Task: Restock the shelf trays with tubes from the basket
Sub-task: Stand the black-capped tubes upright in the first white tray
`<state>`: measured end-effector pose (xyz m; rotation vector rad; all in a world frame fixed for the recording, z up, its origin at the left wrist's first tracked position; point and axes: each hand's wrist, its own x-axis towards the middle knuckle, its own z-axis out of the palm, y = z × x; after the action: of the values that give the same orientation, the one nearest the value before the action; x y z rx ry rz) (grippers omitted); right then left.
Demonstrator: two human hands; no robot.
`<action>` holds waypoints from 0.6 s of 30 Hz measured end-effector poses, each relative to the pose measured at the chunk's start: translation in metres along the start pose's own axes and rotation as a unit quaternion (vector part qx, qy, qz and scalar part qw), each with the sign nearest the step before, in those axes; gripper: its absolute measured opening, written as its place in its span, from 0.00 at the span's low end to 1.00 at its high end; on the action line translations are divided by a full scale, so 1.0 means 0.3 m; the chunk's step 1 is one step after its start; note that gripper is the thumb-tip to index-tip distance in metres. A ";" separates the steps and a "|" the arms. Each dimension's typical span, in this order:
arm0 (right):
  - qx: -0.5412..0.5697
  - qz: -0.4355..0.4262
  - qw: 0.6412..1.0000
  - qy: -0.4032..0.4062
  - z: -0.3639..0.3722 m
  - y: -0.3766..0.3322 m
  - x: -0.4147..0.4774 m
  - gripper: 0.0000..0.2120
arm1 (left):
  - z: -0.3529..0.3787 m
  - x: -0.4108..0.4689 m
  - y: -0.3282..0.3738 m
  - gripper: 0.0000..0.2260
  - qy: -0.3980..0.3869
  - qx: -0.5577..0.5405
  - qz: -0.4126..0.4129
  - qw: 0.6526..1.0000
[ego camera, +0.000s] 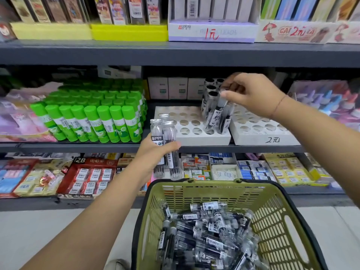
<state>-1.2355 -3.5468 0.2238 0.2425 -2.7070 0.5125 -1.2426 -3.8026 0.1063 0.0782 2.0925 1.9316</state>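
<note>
At centre frame, several tubes (169, 133) are gripped by curled fingers of the left hand (153, 152); right of centre, one tube (218, 114) is seemingly pinched by the right hand (251, 94) above the white tray (194, 140).

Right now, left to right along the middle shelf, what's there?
Pink-purple flat packs → green-capped glue sticks → white tray with round holes → second white holed tray marked 2元 → pastel packets.

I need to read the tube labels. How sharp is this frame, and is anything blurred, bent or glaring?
Head view: the right hand and its pinched tube are motion-blurred; the tubes gripped by the left hand are sharper, their print only partly legible; the shelf edge bows slightly from the wide lens; light is even, without harsh glare.
</note>
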 end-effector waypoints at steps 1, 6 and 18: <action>-0.004 -0.002 1.000 -0.007 -0.004 0.000 0.006 0.13 | 0.000 0.001 0.000 0.16 -0.001 -0.003 -0.001 1.000; -0.010 -0.004 0.999 -0.038 -0.002 0.007 0.016 0.12 | -0.010 0.015 -0.008 0.21 0.002 -0.035 -0.016 0.999; 0.070 0.027 0.997 0.017 0.082 -0.004 0.012 0.09 | -0.007 0.023 -0.015 0.19 -0.002 -0.067 -0.025 0.997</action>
<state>-1.2466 -3.5578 0.2042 0.1965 -2.6535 0.7179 -1.2491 -3.8034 0.1008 0.0008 1.9375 2.0353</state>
